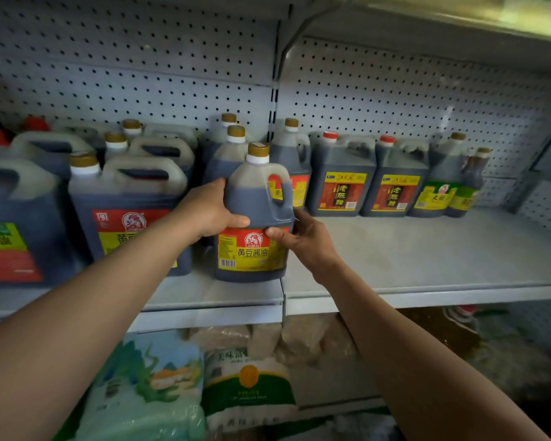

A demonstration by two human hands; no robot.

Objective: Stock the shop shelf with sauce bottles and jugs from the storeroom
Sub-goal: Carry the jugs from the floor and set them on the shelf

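A dark soy sauce jug with a gold cap and a red and yellow label stands upright at the front of the grey shelf. My left hand grips its left side, thumb across the front. On the jug's right side my right hand holds it, thumb on the label. Larger soy sauce jugs stand to its left. More jugs of the same kind stand behind it.
Two red-capped vinegar jugs and green-labelled bottles line the back right against the pegboard. The shelf front right of the held jug is bare. Bags of goods lie on the lower shelf. Another shelf overhangs above.
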